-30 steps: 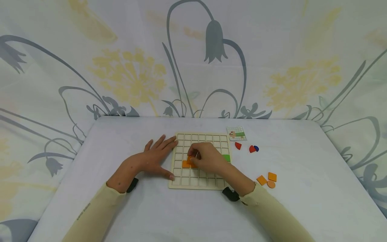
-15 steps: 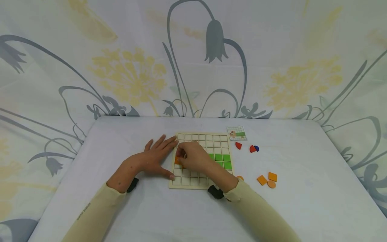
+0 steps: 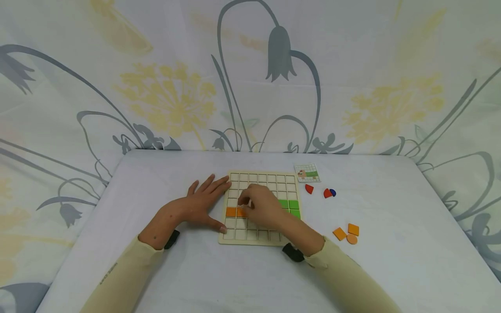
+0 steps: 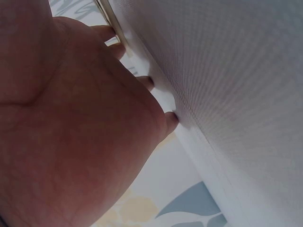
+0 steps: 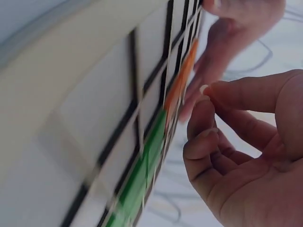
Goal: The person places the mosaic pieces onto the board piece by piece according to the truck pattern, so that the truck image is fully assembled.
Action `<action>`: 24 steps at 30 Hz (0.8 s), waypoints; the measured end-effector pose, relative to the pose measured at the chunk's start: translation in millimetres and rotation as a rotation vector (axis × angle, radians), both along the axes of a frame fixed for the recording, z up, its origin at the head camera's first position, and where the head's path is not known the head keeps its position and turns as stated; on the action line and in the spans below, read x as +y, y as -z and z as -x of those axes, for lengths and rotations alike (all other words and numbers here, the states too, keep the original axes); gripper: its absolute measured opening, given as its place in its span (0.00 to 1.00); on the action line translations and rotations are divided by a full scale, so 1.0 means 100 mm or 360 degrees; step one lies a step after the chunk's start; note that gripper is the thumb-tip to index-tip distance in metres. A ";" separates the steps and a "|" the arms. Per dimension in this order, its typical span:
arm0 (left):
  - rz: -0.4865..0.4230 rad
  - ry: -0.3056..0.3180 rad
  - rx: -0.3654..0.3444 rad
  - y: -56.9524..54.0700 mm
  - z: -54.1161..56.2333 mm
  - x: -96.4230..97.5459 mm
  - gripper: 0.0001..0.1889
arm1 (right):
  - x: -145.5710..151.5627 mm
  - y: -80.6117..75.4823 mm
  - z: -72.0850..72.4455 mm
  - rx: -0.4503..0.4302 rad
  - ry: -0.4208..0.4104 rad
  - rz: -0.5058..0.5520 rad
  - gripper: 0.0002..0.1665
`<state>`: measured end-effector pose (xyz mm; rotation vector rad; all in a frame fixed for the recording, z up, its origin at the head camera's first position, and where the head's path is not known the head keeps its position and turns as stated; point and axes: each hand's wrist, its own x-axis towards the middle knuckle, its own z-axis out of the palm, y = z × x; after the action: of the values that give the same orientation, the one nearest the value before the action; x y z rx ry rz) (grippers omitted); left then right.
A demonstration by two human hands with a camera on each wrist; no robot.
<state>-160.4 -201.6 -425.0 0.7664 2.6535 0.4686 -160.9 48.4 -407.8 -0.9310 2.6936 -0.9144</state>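
A pale gridded board (image 3: 254,244) lies on the white table. My left hand (image 3: 199,206) is spread flat at its left side, fingertips and thumb touching the edge; the left wrist view shows mostly its palm (image 4: 85,123). Over the middle of the board hovers my right hand (image 3: 263,206), thumb and index tip (image 5: 208,90) together and the other fingers curled, with no piece visible between them. Below and left of it, an orange square tile (image 3: 231,212) sits in the leftmost cell of a row, with another orange tile (image 3: 241,212) beside it. Green tiles (image 3: 293,204) fill cells at the right, partly hidden by my hand.
A small picture card (image 3: 307,173) lies off the board's upper right corner. Near it are a red quarter piece (image 3: 309,188), a second red piece (image 3: 327,193) and a blue piece (image 3: 332,192). Lower right lie orange squares (image 3: 353,229) and a light orange disc (image 3: 352,239).
The right hand carried an orange tile left to the row's end cell, let it go there, and has moved back right. The left hand has stayed put.
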 end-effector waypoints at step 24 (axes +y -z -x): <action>0.0030 -0.0019 -0.0023 -0.02 0.00 0.02 0.69 | 2.16 -0.08 -0.40 0.0047 0.0549 -0.0235 0.12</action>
<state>-160.8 -199.8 -423.4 0.7395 2.6465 0.4503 -120.5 264.5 -400.2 -0.4616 2.9540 -0.7443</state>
